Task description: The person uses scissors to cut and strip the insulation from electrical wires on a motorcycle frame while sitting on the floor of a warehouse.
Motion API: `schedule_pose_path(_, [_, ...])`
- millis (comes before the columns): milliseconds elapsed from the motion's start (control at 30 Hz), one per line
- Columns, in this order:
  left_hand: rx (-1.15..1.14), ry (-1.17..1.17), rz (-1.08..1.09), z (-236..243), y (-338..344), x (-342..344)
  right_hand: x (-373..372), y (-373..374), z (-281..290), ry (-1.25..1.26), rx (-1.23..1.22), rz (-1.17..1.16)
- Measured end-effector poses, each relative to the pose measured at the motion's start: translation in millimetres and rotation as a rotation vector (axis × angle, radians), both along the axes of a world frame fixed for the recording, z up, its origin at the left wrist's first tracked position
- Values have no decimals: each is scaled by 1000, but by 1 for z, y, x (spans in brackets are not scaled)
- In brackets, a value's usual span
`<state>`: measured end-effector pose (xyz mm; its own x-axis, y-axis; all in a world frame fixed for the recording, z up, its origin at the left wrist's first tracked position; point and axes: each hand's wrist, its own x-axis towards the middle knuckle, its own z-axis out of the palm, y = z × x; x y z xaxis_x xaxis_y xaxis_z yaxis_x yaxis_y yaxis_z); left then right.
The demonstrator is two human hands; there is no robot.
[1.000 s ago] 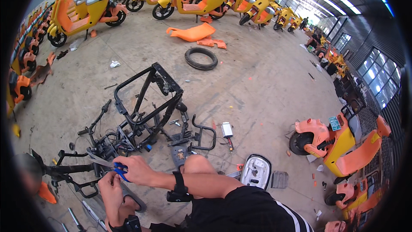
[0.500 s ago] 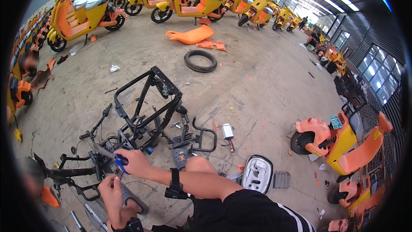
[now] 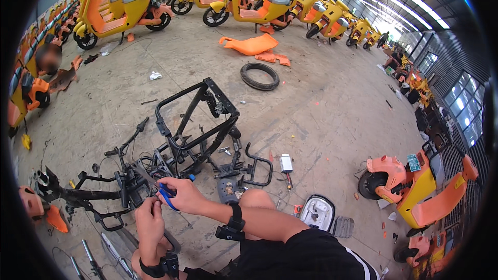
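Observation:
My right hand (image 3: 188,197) is closed on a pair of scissors with blue handles (image 3: 167,197). The grey blades point up and left, over the tangle of wires on a bare black scooter frame (image 3: 179,148). Just below the scissors, my left hand (image 3: 149,225) has its thumb and fingers pinched together. Whatever it holds is too small to make out. Under both hands lies a long black frame part with side loops (image 3: 98,195), a handlebar (image 3: 139,129) beyond it.
Right of the frame lie a bent black rack (image 3: 259,171), a silver box with leads (image 3: 286,163) and a scooter seat (image 3: 317,212), underside up. A tyre (image 3: 259,76) and orange panels (image 3: 254,45) are farther off. Yellow scooters (image 3: 254,8) line the back; another (image 3: 415,192) stands right.
The view has swung, so the scene sits farther right. My left fingertips have come up closer to the scissors, which remain in my right hand.

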<state>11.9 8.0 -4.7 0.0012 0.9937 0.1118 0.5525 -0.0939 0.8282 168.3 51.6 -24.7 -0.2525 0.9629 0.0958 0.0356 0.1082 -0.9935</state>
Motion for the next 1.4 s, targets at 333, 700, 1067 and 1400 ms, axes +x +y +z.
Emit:
schedule_pose_path(333, [-10,125,-9,-2,-2,-1,-11,0,-11,-248,307,-62])
schedule_pose_path(700, [4,5,17,10,0,-4,-12,0,7,-338,459,-135])
schedule_pose_path(1067, [3,-66,5,21,-4,-6,-10,-5,14,-327,411,-193])
schedule_pose_path(1400, [-214,-383,-116,55,-38,-17,32,41,13,-208,234,-387])
